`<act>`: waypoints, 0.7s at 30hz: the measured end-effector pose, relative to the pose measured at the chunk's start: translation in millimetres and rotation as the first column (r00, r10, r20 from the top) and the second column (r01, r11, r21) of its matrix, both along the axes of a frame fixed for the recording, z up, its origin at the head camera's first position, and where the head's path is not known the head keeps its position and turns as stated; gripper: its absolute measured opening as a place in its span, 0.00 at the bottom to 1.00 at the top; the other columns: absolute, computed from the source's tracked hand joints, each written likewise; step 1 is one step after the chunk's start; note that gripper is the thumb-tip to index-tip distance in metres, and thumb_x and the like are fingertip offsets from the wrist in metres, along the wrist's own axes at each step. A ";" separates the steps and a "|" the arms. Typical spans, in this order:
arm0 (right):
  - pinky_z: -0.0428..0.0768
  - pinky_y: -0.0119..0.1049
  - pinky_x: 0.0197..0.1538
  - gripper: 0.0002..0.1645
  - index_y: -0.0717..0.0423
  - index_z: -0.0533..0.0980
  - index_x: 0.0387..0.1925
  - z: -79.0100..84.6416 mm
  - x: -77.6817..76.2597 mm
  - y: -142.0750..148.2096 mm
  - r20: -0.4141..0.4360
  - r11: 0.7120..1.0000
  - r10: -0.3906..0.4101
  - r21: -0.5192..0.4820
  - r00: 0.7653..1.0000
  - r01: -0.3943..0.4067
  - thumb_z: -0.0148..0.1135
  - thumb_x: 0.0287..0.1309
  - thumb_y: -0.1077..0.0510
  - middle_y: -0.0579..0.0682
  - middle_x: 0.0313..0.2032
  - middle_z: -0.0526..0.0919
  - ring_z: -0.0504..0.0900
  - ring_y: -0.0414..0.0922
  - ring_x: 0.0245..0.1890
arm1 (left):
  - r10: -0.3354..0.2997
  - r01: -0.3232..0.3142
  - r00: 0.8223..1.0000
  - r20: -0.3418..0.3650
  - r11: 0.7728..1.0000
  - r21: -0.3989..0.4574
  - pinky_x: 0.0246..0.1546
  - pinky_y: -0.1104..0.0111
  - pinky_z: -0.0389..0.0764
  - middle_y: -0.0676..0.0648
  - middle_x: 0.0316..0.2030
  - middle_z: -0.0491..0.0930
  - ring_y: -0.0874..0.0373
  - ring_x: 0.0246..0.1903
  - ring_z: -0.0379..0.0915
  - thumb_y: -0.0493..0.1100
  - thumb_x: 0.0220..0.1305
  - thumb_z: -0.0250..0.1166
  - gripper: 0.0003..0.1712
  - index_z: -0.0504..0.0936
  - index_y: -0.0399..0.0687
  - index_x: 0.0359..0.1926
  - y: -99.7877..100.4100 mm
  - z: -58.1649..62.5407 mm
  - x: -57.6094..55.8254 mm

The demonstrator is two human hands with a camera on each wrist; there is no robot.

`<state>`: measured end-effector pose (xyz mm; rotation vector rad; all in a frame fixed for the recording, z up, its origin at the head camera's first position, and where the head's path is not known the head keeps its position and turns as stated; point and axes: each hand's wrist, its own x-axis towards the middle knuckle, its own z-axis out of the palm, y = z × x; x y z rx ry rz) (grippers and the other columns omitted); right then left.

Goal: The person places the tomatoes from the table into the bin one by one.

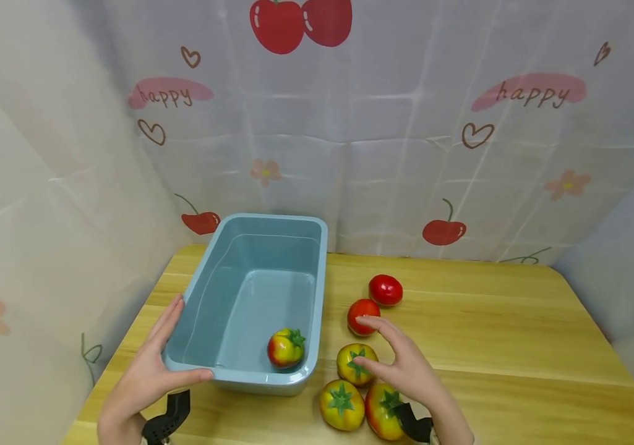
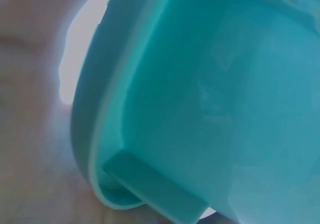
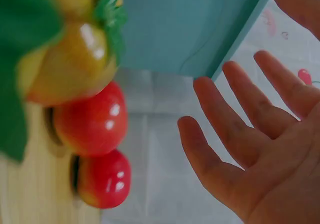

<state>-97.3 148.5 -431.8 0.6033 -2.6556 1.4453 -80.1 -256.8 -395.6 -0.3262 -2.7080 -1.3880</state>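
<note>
My left hand [image 1: 146, 374] rests at the near left corner of a light blue plastic bin [image 1: 321, 296], its thumb along the front rim and its straight fingers along the left side. Inside the bin, near the front right corner, lies a yellow-red tomato-like fruit [image 1: 282, 351] with a green leafy top. Over the fruits right of the bin, my right hand [image 1: 408, 364] is spread with nothing in its grasp. Beneath and beside it are several yellow tomato-like fruits [image 1: 334, 409] with green tops. Behind these sit a red tomato [image 1: 359, 313] and a glossy red oval fruit [image 1: 386, 289].
Everything stands on a light wooden table [image 1: 495, 334]. A white curtain [image 1: 383, 167] printed with cherries, hearts and flowers closes off the back and sides. Black wrist straps [image 1: 169, 420] show at both wrists.
</note>
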 end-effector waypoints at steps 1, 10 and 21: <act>0.69 0.53 0.57 0.35 0.39 0.69 0.59 -2.6 -1.7 2.8 0.011 1.000 0.014 0.015 1.000 -0.014 0.70 0.49 0.45 0.38 0.59 0.71 0.69 0.44 0.59 | 0.000 0.000 1.000 -0.003 1.000 -0.001 0.51 0.37 0.57 0.59 0.72 0.39 0.41 0.65 0.42 0.42 0.36 0.81 0.69 0.45 0.57 0.74 -0.1 0.2 -0.1; 0.66 0.57 0.58 0.35 0.41 0.71 0.59 -23.1 -11.4 21.9 0.190 0.983 0.165 0.047 0.968 -0.177 0.73 0.47 0.49 0.43 0.59 0.72 0.68 0.52 0.60 | 0.011 -0.011 1.000 0.009 0.999 -0.034 0.50 0.39 0.61 0.59 0.72 0.39 0.42 0.64 0.44 0.45 0.37 0.80 0.68 0.44 0.61 0.74 0.8 1.5 3.5; 0.68 0.58 0.56 0.40 0.53 0.69 0.62 -45.5 -24.4 24.7 0.230 0.966 0.254 -0.007 0.939 -0.260 0.72 0.47 0.48 0.48 0.61 0.70 0.69 0.55 0.57 | 0.010 -0.009 1.000 0.012 1.000 -0.024 0.51 0.37 0.58 0.60 0.72 0.39 0.41 0.66 0.40 0.45 0.38 0.80 0.68 0.44 0.60 0.74 2.1 1.8 1.7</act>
